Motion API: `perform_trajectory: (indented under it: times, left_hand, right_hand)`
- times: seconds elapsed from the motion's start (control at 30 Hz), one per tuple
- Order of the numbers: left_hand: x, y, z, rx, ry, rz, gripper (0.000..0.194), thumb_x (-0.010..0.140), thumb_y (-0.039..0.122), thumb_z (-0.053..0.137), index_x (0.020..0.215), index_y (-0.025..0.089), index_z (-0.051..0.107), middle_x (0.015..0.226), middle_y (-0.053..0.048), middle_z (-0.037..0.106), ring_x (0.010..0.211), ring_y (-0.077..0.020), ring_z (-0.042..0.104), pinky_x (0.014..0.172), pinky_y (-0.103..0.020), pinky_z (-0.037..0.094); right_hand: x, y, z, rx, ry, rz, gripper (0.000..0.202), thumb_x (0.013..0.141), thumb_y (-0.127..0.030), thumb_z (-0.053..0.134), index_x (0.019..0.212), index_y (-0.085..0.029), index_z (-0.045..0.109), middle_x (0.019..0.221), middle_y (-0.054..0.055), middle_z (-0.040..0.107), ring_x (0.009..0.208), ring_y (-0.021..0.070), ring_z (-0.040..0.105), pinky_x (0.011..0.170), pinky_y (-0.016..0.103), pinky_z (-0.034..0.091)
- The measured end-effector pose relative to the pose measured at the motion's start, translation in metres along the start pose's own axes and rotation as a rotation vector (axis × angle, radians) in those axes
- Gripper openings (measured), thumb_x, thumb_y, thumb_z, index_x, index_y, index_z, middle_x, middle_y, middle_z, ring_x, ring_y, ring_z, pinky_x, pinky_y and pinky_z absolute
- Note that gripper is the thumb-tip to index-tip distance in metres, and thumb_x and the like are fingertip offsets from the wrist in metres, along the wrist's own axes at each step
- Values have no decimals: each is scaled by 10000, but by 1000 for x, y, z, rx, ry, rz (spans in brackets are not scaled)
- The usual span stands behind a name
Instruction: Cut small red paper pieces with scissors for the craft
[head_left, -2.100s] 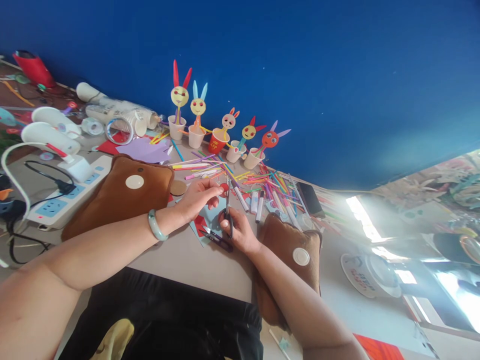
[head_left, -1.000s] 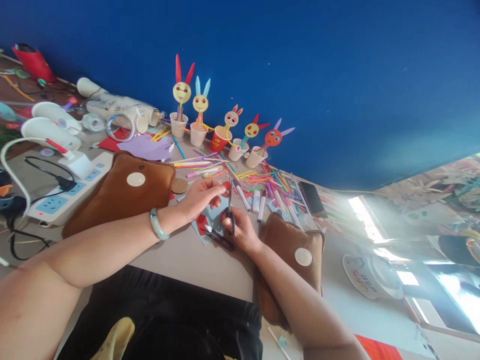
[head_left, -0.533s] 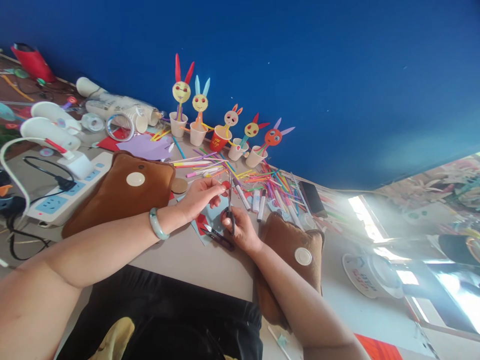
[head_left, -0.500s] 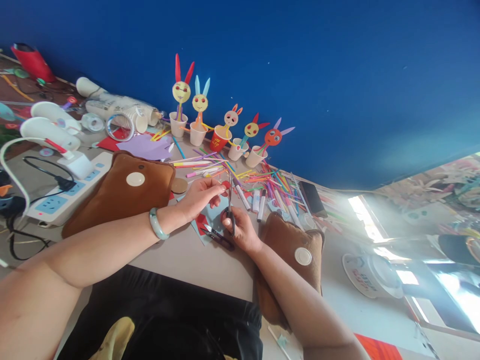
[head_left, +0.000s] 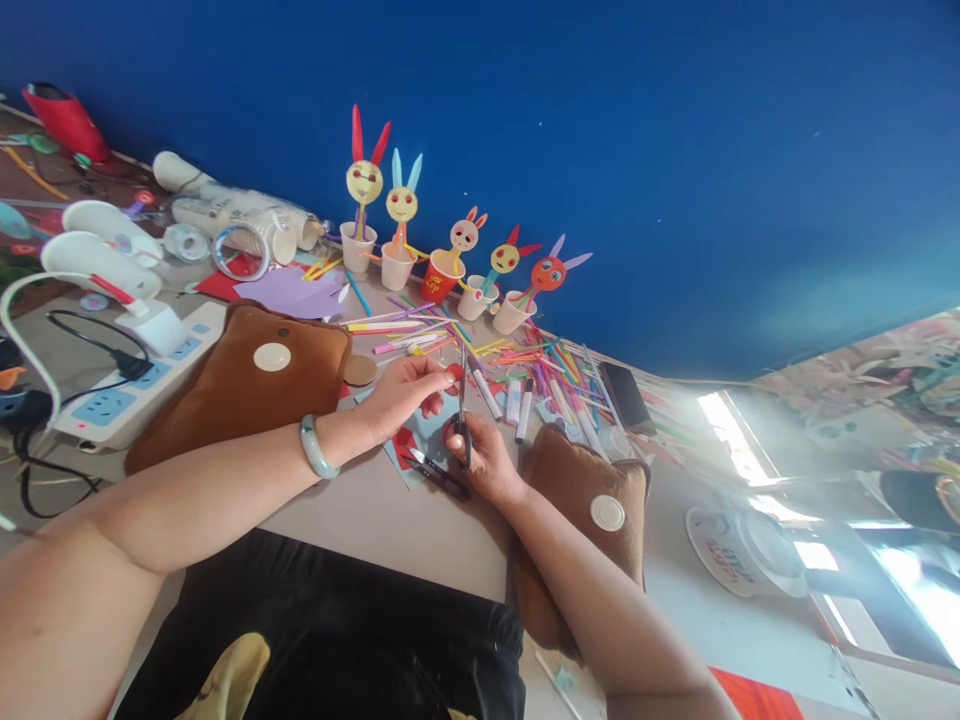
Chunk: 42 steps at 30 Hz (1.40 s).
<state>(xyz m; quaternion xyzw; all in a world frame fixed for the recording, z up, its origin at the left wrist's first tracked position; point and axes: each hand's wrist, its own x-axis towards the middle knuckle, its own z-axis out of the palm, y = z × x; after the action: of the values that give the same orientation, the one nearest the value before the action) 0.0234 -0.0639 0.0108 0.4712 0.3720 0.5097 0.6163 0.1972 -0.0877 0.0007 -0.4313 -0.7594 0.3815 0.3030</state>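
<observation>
The single head view faces forward and down from above the near table (head_left: 360,525), close to the left hand (head_left: 411,392) and right hand (head_left: 484,462), reaching the far wall (head_left: 637,150).

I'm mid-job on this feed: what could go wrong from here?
The scissors in the right hand have their blades right by the fingertips of the left hand, so a slip might nick a finger.

The snips lie loose just below both hands, points bare; a lowered hand could brush them.

The red paper piece is small and pinched near its edge; if dropped, it may get lost among the scattered markers.
</observation>
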Motion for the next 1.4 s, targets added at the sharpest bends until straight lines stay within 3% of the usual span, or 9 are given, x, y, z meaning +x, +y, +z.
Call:
perform_trajectory:
  times: [1.4]
  left_hand:
    - [-1, 6, -2, 14, -12, 64, 265, 789, 392, 673, 680, 167, 586, 545, 26, 535, 503, -85, 490, 505, -222, 371]
  right_hand:
    - [-2, 6, -1, -33, 44, 0, 640, 784, -813, 451, 652, -192, 532, 653, 35, 564, 675, 173, 482, 645, 312, 395]
